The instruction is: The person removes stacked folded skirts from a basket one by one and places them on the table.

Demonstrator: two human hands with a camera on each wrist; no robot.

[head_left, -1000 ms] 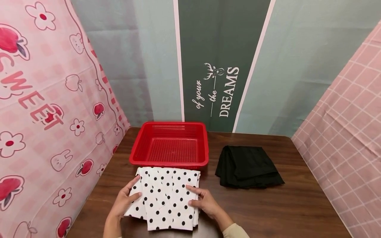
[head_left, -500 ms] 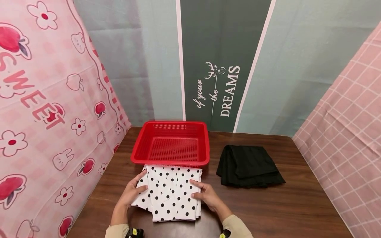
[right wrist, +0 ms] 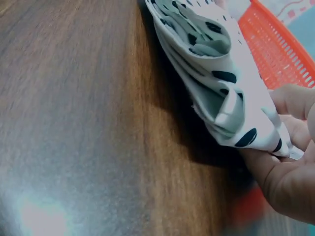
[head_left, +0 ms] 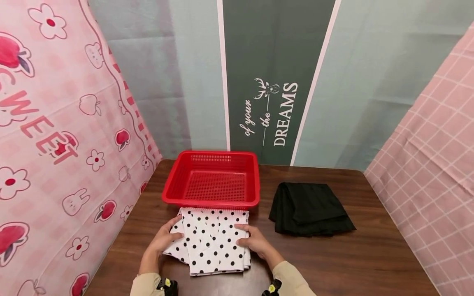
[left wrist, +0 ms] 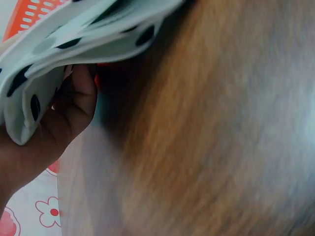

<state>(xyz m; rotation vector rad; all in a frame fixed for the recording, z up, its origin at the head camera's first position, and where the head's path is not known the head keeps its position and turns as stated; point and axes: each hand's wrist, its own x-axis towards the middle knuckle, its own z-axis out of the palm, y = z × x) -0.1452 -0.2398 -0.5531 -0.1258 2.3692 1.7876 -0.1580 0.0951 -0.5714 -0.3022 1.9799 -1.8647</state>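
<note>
A folded white cloth with black polka dots is held between my two hands, just in front of the red basket. My left hand grips its left side, where a slanted layer sticks out. On the opposite side, my right hand holds the right edge. Curled fingers of the left hand show under the cloth's folds in the left wrist view. The right wrist view has the right hand pinching a corner of the stacked layers, with a dark shadow on the table below.
The red plastic basket with perforated walls stands behind the cloth, nothing visible inside. A folded black cloth lies to its right on the brown wooden table. Printed curtains surround the table at the back and both sides.
Over the past second both hands have shifted the polka-dot cloth a little away from me, toward the basket, and slightly right. In the last half second it has hardly moved.
</note>
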